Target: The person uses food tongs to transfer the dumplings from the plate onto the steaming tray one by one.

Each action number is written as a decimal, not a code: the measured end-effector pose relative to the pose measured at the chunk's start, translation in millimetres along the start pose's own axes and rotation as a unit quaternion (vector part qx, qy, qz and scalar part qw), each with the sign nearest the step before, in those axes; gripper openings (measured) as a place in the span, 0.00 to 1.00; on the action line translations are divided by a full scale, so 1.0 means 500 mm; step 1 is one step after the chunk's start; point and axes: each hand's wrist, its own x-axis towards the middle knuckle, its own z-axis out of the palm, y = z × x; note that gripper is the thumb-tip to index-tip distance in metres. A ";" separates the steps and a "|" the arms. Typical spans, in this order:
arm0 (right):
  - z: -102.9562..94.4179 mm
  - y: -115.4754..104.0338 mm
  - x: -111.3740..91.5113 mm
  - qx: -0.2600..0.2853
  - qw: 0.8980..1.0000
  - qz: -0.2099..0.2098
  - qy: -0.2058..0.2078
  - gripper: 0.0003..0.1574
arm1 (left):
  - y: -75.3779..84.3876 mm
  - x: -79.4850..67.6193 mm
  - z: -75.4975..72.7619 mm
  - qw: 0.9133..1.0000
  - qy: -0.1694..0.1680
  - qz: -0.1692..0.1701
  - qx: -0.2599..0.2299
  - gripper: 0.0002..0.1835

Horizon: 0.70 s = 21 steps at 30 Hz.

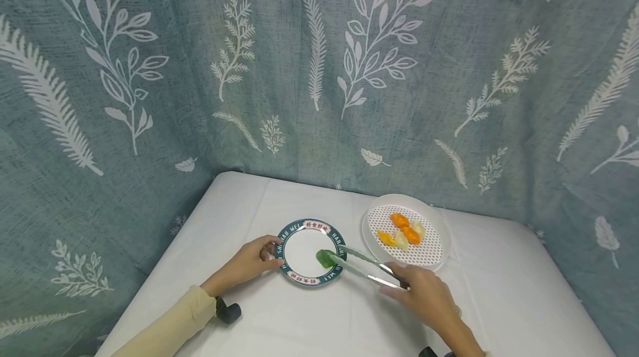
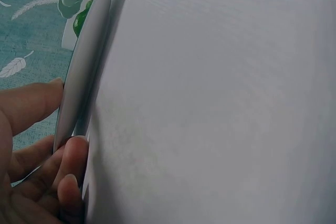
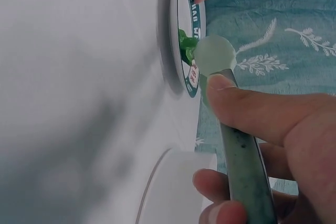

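Observation:
My left hand [image 1: 248, 263] grips the left rim of a round plate [image 1: 299, 247], thumb on one face and fingers curled beneath, as the left wrist view shows. The plate is white with a dark teal lettered border. On its right half lies a small crumpled green dumpling-like piece [image 1: 325, 259]. My right hand [image 1: 428, 293] holds tongs [image 1: 352, 268] with metal handles and pale green ends. The two tong arms stand apart, one tip overlapping the green piece and the other over the plate's right rim. In the right wrist view, thumb and fingers wrap the tongs [image 3: 244, 166].
A round white container [image 1: 446, 238] with a perforated insert stands behind the right hand, right of the plate. Several orange, yellow and whitish pieces [image 1: 411, 235] lie grouped on it. A white cloth covers the table [image 1: 279, 324]; a teal leaf-patterned curtain [image 1: 299, 141] hangs along its back and sides.

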 end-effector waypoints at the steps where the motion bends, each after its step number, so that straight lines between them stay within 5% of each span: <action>1: 0.002 -0.003 0.001 -0.001 1.000 -0.003 0.001 0.34 | 0.000 0.000 0.000 1.000 0.000 -0.001 0.000 0.29; 21: 0.040 -0.036 0.013 -0.046 0.998 -0.034 -0.006 0.36 | -0.007 -0.001 0.002 1.000 0.003 0.012 0.002 0.29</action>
